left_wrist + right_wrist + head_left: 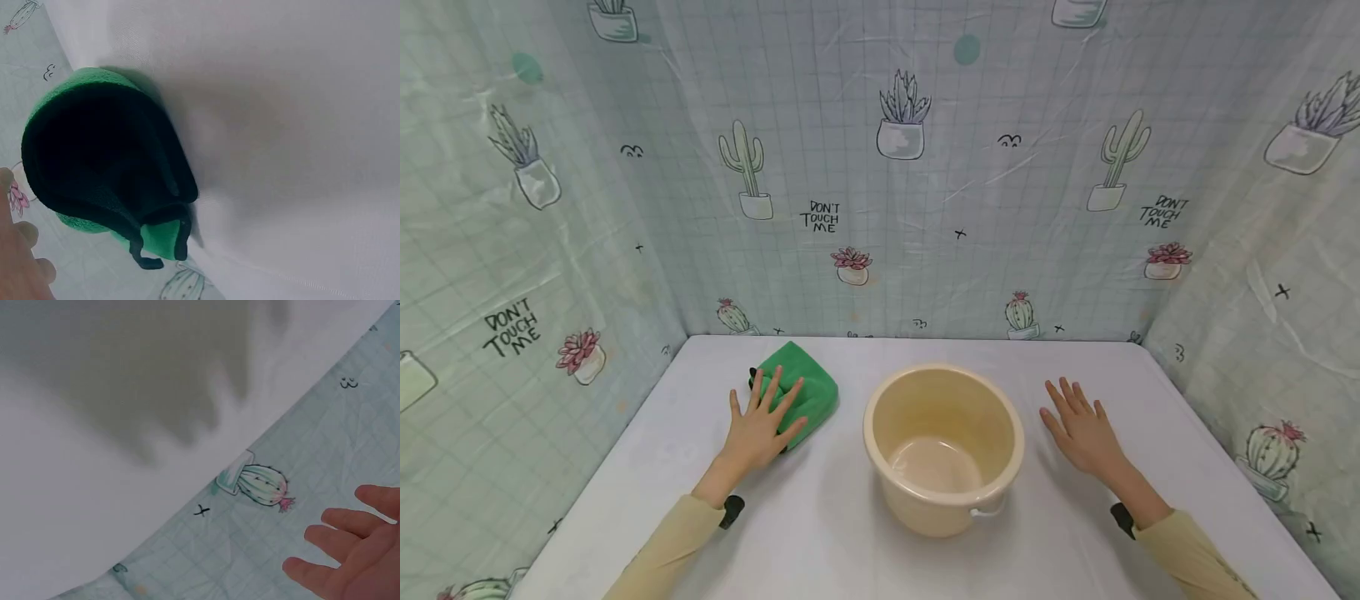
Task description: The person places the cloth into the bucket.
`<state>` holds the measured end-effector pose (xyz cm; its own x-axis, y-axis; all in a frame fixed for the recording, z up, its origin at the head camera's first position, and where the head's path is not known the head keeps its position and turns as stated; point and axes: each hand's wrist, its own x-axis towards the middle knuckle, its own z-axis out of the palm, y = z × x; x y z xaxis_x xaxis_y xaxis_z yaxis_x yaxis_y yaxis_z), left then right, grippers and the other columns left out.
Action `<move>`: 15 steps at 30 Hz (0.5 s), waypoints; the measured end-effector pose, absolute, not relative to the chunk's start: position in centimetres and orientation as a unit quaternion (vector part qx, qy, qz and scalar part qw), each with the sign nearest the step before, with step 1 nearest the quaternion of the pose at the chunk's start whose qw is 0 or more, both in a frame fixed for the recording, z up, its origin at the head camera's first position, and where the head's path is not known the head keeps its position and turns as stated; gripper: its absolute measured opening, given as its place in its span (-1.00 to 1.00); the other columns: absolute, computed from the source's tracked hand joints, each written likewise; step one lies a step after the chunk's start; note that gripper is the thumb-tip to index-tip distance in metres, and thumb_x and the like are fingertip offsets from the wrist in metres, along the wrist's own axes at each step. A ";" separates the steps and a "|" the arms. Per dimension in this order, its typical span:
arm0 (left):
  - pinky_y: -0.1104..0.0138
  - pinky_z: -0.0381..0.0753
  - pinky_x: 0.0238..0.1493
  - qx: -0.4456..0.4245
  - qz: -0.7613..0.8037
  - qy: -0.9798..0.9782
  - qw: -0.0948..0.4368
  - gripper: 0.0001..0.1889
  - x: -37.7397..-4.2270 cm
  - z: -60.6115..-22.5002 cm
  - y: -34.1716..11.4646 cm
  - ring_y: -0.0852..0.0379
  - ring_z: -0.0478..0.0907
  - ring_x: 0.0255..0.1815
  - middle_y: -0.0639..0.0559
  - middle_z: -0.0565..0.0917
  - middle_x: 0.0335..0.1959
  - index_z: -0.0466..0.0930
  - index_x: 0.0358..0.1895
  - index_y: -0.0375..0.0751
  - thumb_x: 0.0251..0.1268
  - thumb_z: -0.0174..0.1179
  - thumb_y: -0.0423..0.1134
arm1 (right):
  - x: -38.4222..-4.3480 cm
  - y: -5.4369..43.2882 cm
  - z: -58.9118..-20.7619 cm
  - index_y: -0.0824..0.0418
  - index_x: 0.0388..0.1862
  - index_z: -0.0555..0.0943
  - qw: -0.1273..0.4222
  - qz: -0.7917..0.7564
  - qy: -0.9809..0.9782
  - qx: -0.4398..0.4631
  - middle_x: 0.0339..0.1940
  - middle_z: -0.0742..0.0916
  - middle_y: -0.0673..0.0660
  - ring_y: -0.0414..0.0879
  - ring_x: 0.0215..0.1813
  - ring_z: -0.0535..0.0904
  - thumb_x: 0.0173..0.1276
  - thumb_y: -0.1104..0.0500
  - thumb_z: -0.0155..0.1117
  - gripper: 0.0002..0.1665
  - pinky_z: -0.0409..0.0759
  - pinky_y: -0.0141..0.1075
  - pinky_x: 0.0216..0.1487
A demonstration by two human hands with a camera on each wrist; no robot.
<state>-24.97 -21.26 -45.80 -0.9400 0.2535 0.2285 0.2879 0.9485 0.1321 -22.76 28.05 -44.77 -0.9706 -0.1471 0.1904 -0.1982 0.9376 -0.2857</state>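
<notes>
A folded green cloth with black edging lies toward the back left of the white table. In the left wrist view, the cloth bulges up around a dark hollow, and a small black strip sticks out at its lower end. My left hand is over its near left side in the head view, fingers spread, not curled round it. To the right of the cloth stands an upright cream bucket with a white handle end low on its front rim. Beyond the bucket, my right hand hovers above the tabletop, fingers extended, holding nothing.
The white tabletop is bounded at the back and both sides by hanging sheets printed with cacti and potted plants. Dark bands sit on both wrists. The right hand's shadow falls on the table.
</notes>
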 end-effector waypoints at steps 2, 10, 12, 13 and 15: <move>-0.36 -0.40 0.17 -0.140 -0.083 -0.981 0.110 -0.32 -25.1 -45.9 -21.3 -0.19 -0.38 0.44 -0.09 -0.17 0.46 -0.06 0.39 0.22 0.23 -0.15 0.26 | -22.5 27.6 -44.3 0.31 0.36 0.12 0.101 0.180 -0.973 0.099 0.35 0.20 0.42 0.33 0.37 0.02 0.44 -0.11 -0.28 -0.32 -0.06 0.30 0.22; -0.35 -0.37 0.19 -0.149 -0.096 -0.977 0.115 -0.34 -26.0 -45.3 -21.4 -0.23 -0.32 0.44 -0.12 -0.15 0.45 0.01 0.38 0.15 0.24 -0.10 0.21 | -21.4 25.6 -41.9 0.30 0.26 0.30 0.164 0.252 -0.941 0.154 0.26 0.39 0.37 0.32 0.29 0.22 0.43 0.03 -0.16 -0.47 0.14 0.21 0.20; -0.34 -0.35 0.19 -0.154 -0.097 -0.976 0.118 -0.34 -26.3 -45.1 -21.5 -0.22 -0.32 0.44 -0.13 -0.13 0.45 0.03 0.38 0.13 0.24 -0.09 0.19 | -21.1 25.1 -41.3 0.31 0.23 0.34 0.179 0.258 -0.934 0.170 0.24 0.42 0.36 0.31 0.27 0.26 0.41 0.07 -0.11 -0.50 0.18 0.19 0.18; -0.34 -0.34 0.20 -0.157 -0.095 -0.976 0.120 -0.34 -26.6 -45.0 -21.5 -0.22 -0.32 0.44 -0.14 -0.12 0.45 0.03 0.38 0.12 0.24 -0.09 0.19 | -21.0 24.9 -41.0 0.32 0.21 0.35 0.184 0.261 -0.931 0.178 0.23 0.43 0.35 0.31 0.27 0.27 0.40 0.08 -0.09 -0.51 0.20 0.18 0.18; -0.34 -0.29 0.20 -0.162 -0.093 -0.974 0.127 -0.35 -27.0 -45.0 -21.7 -0.23 -0.28 0.44 -0.15 -0.09 0.44 0.05 0.37 0.10 0.24 -0.07 0.18 | -20.7 24.4 -40.5 0.32 0.20 0.37 0.186 0.266 -0.926 0.194 0.22 0.44 0.34 0.29 0.27 0.28 0.39 0.10 -0.07 -0.53 0.22 0.17 0.18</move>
<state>-27.05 -21.65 -44.98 -0.9155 0.2920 0.2767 0.3390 0.9303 0.1399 -20.74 24.40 -40.48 -0.8554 -0.2596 0.4481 -0.4581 0.7830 -0.4207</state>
